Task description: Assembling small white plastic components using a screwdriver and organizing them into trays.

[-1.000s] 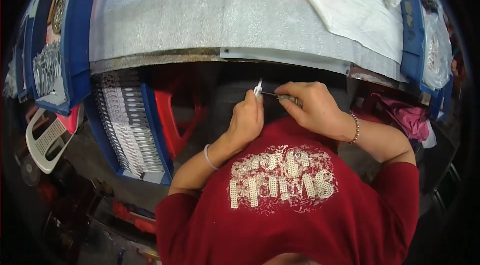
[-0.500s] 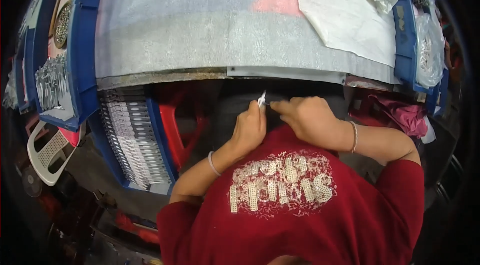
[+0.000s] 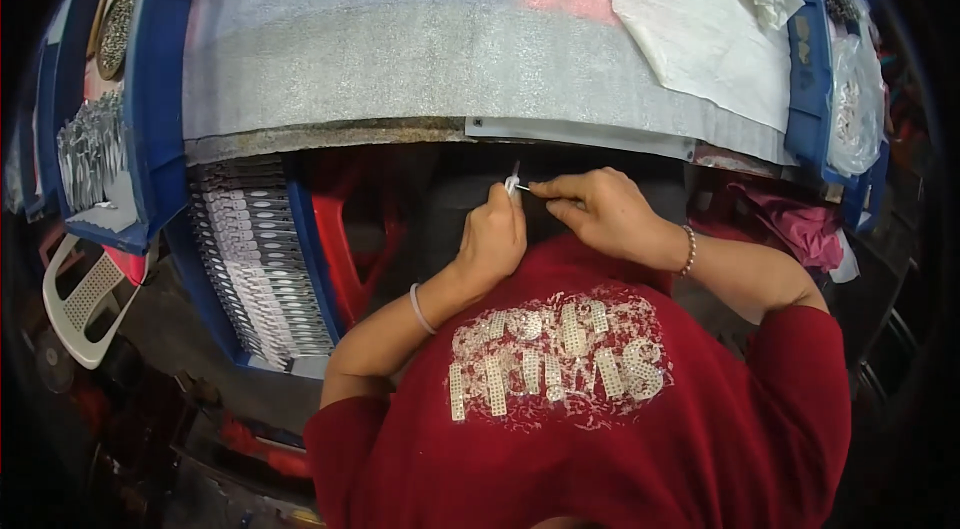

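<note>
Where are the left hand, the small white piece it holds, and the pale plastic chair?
Left hand [image 3: 493, 233]: head view, on the back of the hand.
Small white piece [image 3: 512, 185]: head view, on its white body.
Pale plastic chair [image 3: 87, 303]: head view, on its perforated panel.

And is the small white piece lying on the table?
No, the left hand holds the small white piece between the table edge and the red shirt.

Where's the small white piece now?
In the head view, the small white piece is just above centre, pinched by the left hand, below the table's edge and left of the right hand.
</note>
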Available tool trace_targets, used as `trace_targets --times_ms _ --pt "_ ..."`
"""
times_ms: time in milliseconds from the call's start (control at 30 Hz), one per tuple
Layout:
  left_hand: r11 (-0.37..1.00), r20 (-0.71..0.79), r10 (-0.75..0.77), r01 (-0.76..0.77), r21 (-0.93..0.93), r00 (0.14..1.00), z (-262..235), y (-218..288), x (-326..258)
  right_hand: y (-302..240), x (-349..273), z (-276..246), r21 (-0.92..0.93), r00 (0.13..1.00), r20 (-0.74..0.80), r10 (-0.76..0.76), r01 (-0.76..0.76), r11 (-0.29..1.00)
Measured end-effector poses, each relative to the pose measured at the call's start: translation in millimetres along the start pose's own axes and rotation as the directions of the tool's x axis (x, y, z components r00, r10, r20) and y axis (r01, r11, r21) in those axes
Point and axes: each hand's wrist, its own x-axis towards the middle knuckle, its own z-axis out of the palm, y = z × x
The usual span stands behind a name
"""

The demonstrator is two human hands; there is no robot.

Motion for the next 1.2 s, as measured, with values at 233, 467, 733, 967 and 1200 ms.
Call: trace_targets --times_ms 233,467,733,967,1200 --pt "0.997 -0.032 0.018 -0.02 -0.077 0.999 1.8 7.2 -2.5 -19.9 -8.0 -24.8 0.111 0.981 0.129 0.143 -0.158 0.981" --pt "0.735 0.215 -0.294 0.364 -0.571 0.931 -7.3 16.3 -10.5 -26.2 -42.6 -27.2 -0.269 0.948 0.004 -0.32 0.309 0.912" --pt "0.671 0.28 -0.344 0.443 -0.595 0.896 -7.7 17.5 -9.0 -16.9 -42.0 -26.1 -0.346 0.938 -0.001 -0.346 0.324 0.88" --pt "0.847 0.117 -0.252 0.278 -0.454 0.961 -0.2 15.7 -10.0 -24.0 -36.2 -32.2 -0.17 0.968 -0.024 -0.251 0.243 0.955" --pt "0.816 0.148 -0.239 0.281 -0.504 0.96 2.4 11.0 -10.9 -29.3 -33.6 -32.1 -0.177 0.983 -0.016 -0.185 0.18 0.968"
